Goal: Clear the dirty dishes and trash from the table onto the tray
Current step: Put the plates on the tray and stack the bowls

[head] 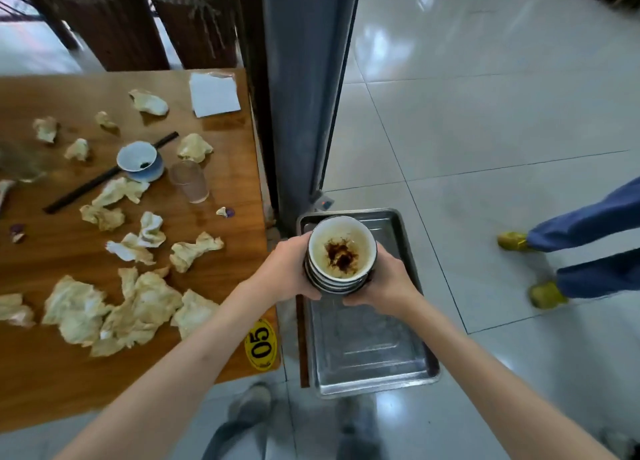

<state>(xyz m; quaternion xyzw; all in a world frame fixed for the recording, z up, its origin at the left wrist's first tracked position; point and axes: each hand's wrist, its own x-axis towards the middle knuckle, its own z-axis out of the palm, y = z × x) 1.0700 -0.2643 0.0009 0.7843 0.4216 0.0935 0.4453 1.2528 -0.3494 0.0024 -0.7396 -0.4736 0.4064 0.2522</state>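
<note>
Above the rectangular steel tray (367,359), both hands, left (284,272) and right (384,283), clasp a stack of dirty white bowls (341,255) from opposite sides, fingers curled around it. Crumpled stained napkins (138,307), a small blue-and-white bowl (138,160), black chopsticks (86,189) and a clear plastic cup (190,181) lie on the wooden desk (225,148).

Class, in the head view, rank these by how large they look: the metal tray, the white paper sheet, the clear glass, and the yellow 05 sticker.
1. metal tray, by far the largest.
2. white paper sheet.
3 and 4. clear glass and yellow 05 sticker look about alike; the sticker lies nearer the camera, so I leave them unranked.
</note>
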